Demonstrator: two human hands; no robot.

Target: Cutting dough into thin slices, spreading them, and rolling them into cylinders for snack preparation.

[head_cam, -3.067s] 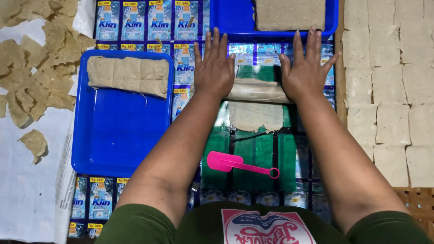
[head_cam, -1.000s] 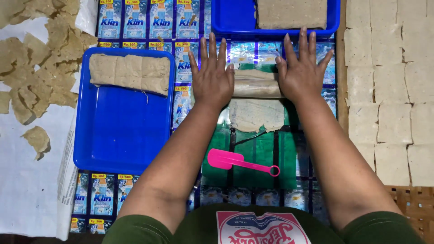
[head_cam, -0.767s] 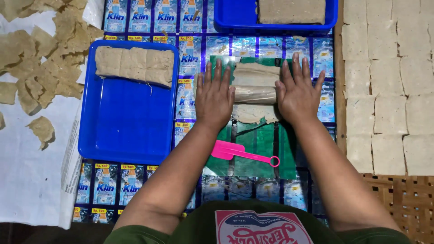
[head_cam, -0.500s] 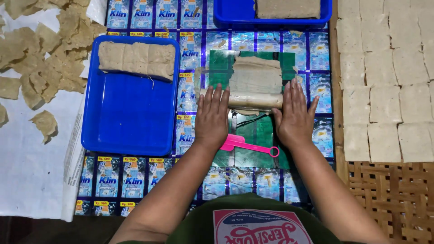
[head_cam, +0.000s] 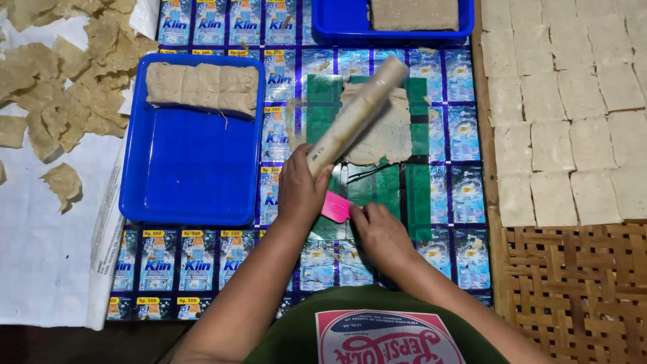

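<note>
Left hand point(head_cam: 301, 189) gripping rolling pin point(head_cam: 357, 114) (tilted)

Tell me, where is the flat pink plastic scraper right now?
In the head view, the flat pink plastic scraper lies near the middle, on the green sheet, between the left hand and right hand.

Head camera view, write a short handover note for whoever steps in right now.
Left hand: grip shut on the rolling pin, lifted and tilted above the flattened dough sheet.
Right hand: fingers on the pink scraper.
The sheet lies rolled out thin on the green mat.
Blue tray holds one dough slab along its far edge.
Done: sheet flattened. Left: sheet not yet lifted off the mat.
</note>
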